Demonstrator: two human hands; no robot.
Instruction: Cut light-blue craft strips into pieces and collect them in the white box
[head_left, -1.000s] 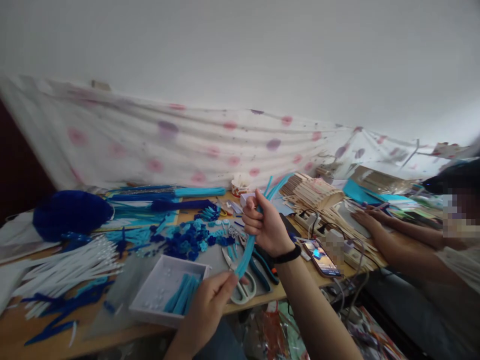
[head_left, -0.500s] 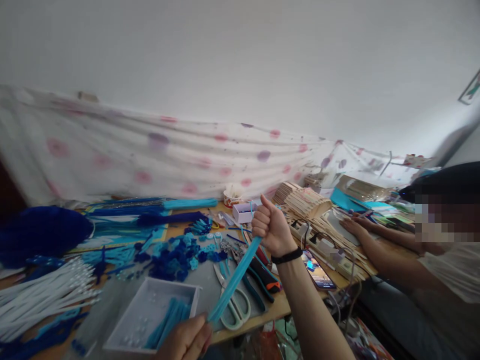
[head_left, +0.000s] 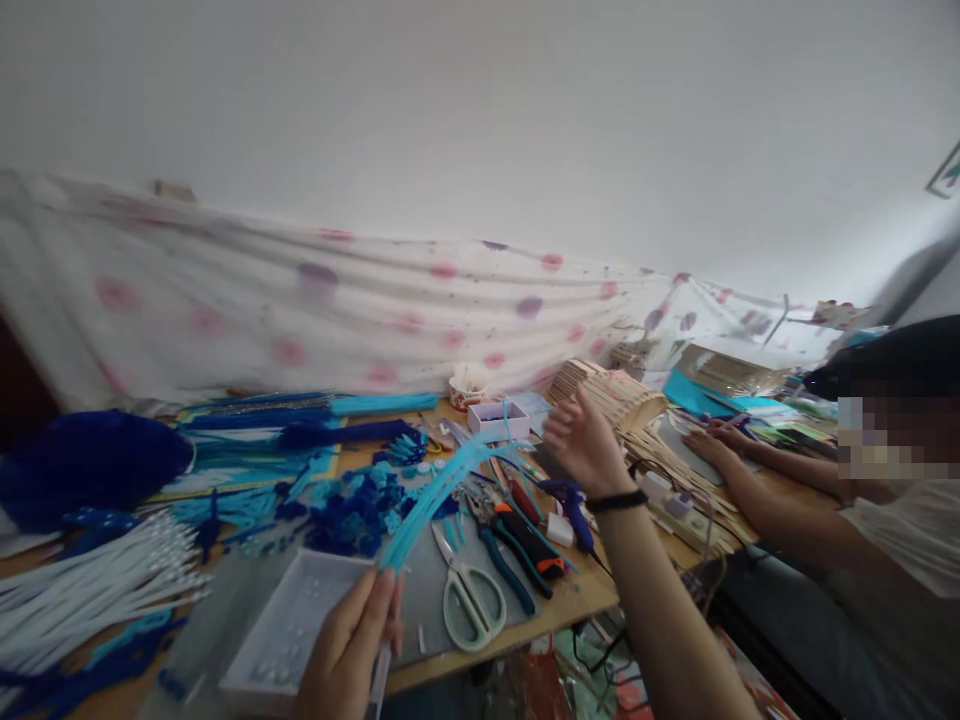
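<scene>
My left hand (head_left: 349,640) is closed round the lower end of a bundle of light-blue pipe cleaners (head_left: 429,497). The bundle arcs up to the right, and its loose ends fan out. Apart from these ends, my right hand (head_left: 587,445) is raised with loosely curled, parted fingers and nothing in it; a black band circles the wrist. Beside my left hand stands a white tray (head_left: 259,625) with pearly beads. Scissors (head_left: 475,605) with pale handles lie under the bundle, alongside pliers (head_left: 506,572).
Dark-blue and light-blue flower pieces (head_left: 356,515) are heaped mid-table. White stems (head_left: 97,590) lie at left. A glue gun (head_left: 574,512), a power strip (head_left: 686,520) and wooden sticks (head_left: 600,390) are at right. A co-worker's hands (head_left: 712,450) rest further right.
My right hand has let go of the pipe cleaners and moved right, its fist opened. The bundle, stretched straight before, now bends over and spreads. My left hand has risen slightly leftward.
</scene>
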